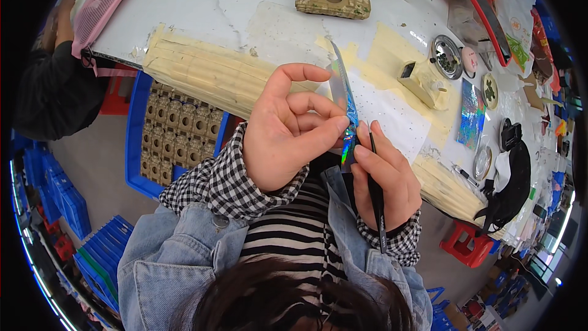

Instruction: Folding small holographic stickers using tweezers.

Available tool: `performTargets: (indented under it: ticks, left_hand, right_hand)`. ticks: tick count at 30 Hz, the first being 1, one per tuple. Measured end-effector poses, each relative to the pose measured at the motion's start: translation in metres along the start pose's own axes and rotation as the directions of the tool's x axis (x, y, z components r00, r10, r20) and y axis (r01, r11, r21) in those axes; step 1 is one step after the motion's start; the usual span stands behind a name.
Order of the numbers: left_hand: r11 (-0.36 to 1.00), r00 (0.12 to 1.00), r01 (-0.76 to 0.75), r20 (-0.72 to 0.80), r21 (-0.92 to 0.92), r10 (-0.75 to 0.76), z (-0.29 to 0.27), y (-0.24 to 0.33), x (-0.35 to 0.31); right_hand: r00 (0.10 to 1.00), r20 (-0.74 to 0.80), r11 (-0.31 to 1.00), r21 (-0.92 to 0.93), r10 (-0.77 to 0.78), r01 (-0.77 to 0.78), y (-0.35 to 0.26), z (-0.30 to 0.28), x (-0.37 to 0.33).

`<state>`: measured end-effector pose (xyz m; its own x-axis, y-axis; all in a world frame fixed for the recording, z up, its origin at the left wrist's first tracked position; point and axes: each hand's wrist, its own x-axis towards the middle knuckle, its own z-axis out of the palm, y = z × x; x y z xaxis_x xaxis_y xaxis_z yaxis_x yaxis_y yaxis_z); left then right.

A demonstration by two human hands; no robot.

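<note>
Evidently, left hand (275,138): fingers pinched tight on shiny strip (351,113), likely steadying it.
Right hand (392,185): fingers curled around slim black tool (376,205), probably for readiness.
Shiny strip: over counter's (177,0) near edge.

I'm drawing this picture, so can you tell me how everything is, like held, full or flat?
Left hand: pinching the shiny strip
Right hand: holding the black tool
Shiny strip: pinched, partly hidden by fingers
Black tool: held, tip up
Paper: flat, speckled
Shiny sheet: lying on the table
Metal dish: dark bits inside
Blue crate: holding rows of camouflage pieces
</note>
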<state>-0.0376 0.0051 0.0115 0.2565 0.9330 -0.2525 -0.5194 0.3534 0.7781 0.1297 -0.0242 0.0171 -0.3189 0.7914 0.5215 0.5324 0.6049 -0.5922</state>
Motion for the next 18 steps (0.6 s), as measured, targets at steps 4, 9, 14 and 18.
performTargets:
  ticks: [4,9,14,18]
  left_hand:
    - [0.997,1.0,-0.029,0.001,0.074,0.029,-0.0004,-0.0015,-0.0005]
    - [0.995,0.998,-0.059,0.015,0.075,0.058,-0.0008,-0.0035,-0.0012]
    - [0.995,0.998,-0.058,0.004,0.084,0.058,-0.0007,-0.0042,-0.0012]
    - [0.995,0.998,-0.062,0.005,0.082,0.061,-0.001,-0.0051,-0.0009]
  right_hand:
    - [1.0,0.005,1.0,0.003,0.004,-0.004,-0.0007,-0.0003,0.0012]
    - [1.0,0.016,1.0,-0.001,0.004,-0.004,0.0001,-0.0009,0.0012]
    - [1.0,0.01,1.0,0.003,0.015,-0.015,0.0002,0.0003,0.0006]
    - [1.0,0.016,1.0,0.003,0.011,-0.011,0.0002,-0.0004,0.0012]
